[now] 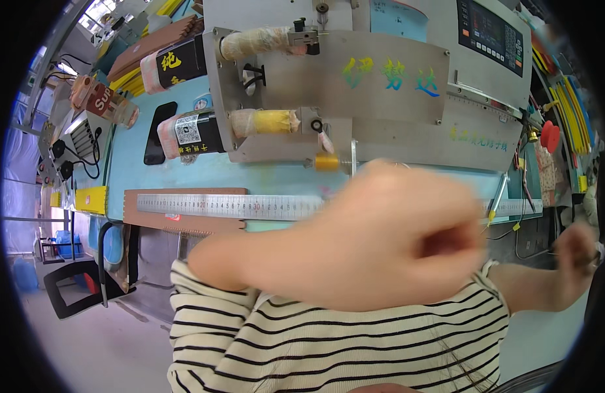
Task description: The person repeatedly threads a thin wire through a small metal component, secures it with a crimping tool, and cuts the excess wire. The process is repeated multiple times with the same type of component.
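Fingers of the left hand [387, 239] curl inward into a loose fist close under the camera, blurred; whether they pinch anything I cannot tell, since nothing shows between them. Out at the right edge, the right hand [574, 252] is also curled and blurred, and its grip is just as unclear. Both arms wear a striped sleeve [328, 340]. Nearest beyond the left hand lies the long steel ruler [230, 206], flat on the pale blue bench [129, 167] just in front of the grey machine [355, 85]. That ruler looks thin, stiff and light, with a smooth face likely to slip; taking it by its long edges, near the middle, seems safest. Two wrapped rollers [266, 121] stick out from the machine's plate, and coloured cables [571, 108] hang at right
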Motion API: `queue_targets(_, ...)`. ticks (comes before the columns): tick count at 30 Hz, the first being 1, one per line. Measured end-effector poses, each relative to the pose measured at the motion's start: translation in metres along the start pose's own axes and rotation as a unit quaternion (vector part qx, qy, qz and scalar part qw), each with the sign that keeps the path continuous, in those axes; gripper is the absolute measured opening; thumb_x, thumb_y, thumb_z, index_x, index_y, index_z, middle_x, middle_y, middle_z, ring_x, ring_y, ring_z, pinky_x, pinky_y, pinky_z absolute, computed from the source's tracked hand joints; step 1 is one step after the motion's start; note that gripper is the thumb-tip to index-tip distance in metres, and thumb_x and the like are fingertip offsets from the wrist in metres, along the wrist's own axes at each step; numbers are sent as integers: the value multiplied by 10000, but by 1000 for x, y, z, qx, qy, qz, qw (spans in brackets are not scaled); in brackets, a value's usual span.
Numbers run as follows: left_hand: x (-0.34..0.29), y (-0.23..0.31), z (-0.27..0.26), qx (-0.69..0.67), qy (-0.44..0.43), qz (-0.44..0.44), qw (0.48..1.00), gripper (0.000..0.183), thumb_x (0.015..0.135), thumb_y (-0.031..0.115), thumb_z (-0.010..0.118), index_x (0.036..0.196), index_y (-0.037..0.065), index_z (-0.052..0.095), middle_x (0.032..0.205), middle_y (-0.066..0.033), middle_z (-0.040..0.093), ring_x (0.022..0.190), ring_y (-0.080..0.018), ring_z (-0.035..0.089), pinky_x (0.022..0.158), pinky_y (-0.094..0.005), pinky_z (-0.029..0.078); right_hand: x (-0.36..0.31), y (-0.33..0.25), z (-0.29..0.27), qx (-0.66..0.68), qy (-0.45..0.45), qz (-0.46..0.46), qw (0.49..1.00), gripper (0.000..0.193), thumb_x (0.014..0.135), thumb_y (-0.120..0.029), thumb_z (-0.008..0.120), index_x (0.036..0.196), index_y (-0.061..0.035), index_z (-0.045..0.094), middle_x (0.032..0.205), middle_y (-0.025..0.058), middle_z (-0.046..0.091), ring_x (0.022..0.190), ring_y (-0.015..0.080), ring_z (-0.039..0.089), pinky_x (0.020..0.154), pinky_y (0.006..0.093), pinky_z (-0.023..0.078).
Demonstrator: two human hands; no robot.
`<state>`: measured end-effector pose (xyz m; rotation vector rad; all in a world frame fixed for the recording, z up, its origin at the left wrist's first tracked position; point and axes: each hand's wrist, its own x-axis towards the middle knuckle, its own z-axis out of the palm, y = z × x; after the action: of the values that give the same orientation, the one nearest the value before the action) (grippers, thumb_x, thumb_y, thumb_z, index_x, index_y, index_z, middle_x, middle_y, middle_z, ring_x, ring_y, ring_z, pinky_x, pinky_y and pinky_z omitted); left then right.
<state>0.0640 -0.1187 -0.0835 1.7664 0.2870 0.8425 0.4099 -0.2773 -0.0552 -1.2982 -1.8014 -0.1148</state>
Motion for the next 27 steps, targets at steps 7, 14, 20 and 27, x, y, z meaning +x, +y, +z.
queue_targets(7, -104, -47, -84, 77, 43, -422, 902, 111, 770, 49, 730, 766, -25, 647, 651, -15, 617, 553, -51, 550, 481, -203, 419, -26, 12, 100, 345, -62, 4, 937, 518, 718, -61, 720, 1192, 76, 562, 1000, 289, 623, 497, 67, 442, 470, 168, 333)
queue_targets(14, -125, -78, -83, 308, 130, -365, 869, 125, 825, 77, 672, 823, -46, 650, 667, -65, 616, 505, -114, 570, 410, -259, 462, 56, -37, 192, 764, -18, 374, 525, 470, 902, -43, 551, 1345, 19, 405, 859, 108, 598, 400, 28, 353, 340, 200, 234)
queue_targets(20, -77, -13, -90, 431, 15, -72, 899, 90, 745, 46, 729, 811, 1, 688, 728, -112, 640, 588, -252, 616, 582, -339, 511, 112, -64, 252, 473, -29, 241, 847, 286, 954, -86, 525, 1223, 5, 556, 683, -21, 545, 427, 15, 357, 380, 208, 263)
queue_targets(27, 22, 4, -124, 779, 54, 24, 624, 461, 684, 20, 730, 1114, 36, 566, 1116, -132, 595, 1038, -308, 558, 868, -368, 445, 140, -62, 302, 328, -36, 241, 913, 205, 932, -116, 607, 1100, -3, 634, 670, -31, 530, 533, 24, 448, 436, 204, 306)
